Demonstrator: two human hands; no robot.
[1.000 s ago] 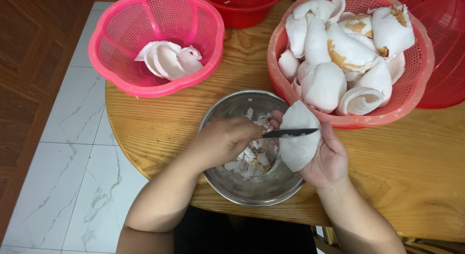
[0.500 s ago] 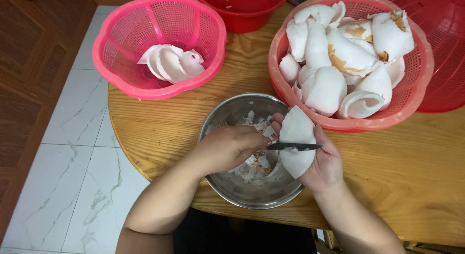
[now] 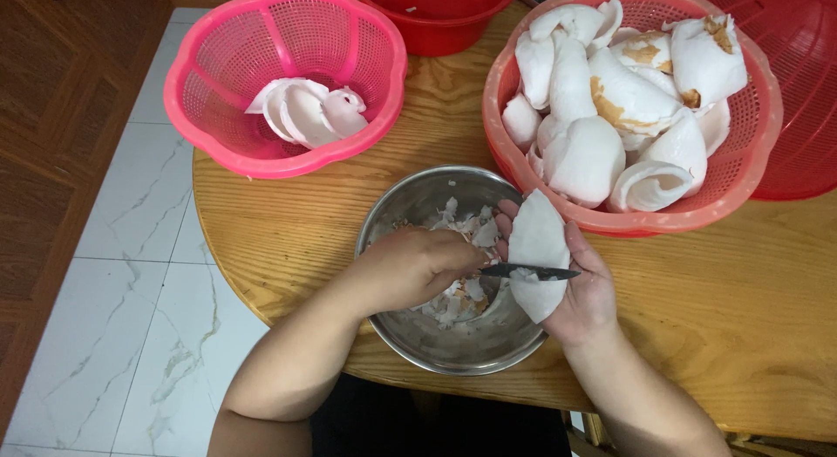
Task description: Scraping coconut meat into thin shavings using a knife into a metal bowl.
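Note:
My right hand point(image 3: 586, 291) cups a white piece of coconut flesh point(image 3: 534, 239) over the right rim of a steel bowl point(image 3: 410, 204). My left hand point(image 3: 410, 263) grips a dark knife point(image 3: 532, 271), its blade lying across the lower part of the piece. White and brown peelings point(image 3: 462, 296) lie in the bowl under my left hand. The knife's handle is hidden inside my fist.
A pink basket point(image 3: 209, 126) at the back left holds a few peeled white pieces point(image 3: 305, 111). A salmon-coloured basket point(image 3: 741, 178) at the back right is piled with coconut pieces point(image 3: 610, 99), some with brown skin. Red tubs stand behind. The round wooden table point(image 3: 288, 221) ends at the left, over tiled floor.
The knife blade has slid down across the coconut piece, from near its middle toward its lower end. My hands have shifted slightly lower.

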